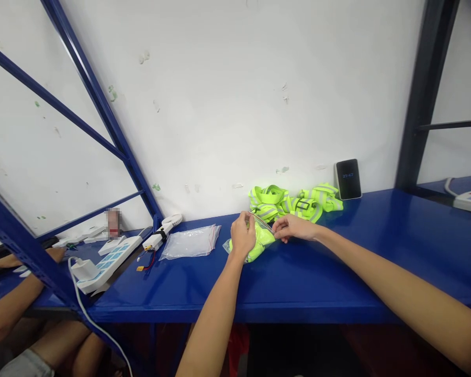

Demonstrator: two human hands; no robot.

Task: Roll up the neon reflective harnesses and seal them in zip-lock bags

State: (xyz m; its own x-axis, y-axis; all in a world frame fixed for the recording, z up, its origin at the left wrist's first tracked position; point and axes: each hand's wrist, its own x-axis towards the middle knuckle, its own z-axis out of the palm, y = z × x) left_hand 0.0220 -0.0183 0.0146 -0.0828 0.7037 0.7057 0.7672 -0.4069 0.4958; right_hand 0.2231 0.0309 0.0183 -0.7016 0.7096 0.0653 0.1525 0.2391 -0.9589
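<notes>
A clear plastic bag (259,245) with folded neon-yellow fabric inside rests on the blue table (172,296). My left hand (243,235) pinches the bag's upper left edge, fingers closed. At the upper right end of the bag's opening edge, my right hand (292,229) has its fingers pressed together on the plastic. Just behind the hands, neon-yellow straps with grey reflective stripes (269,201) lie in a loose pile against the wall. To the left is a stack of flat clear plastic bags (190,242).
A black-screened device (348,179) leans on the wall at the back right. At left are a white power strip (110,264), a white handheld item with wires (163,233), and blue frame posts. Another person's arm (18,298) shows at far left.
</notes>
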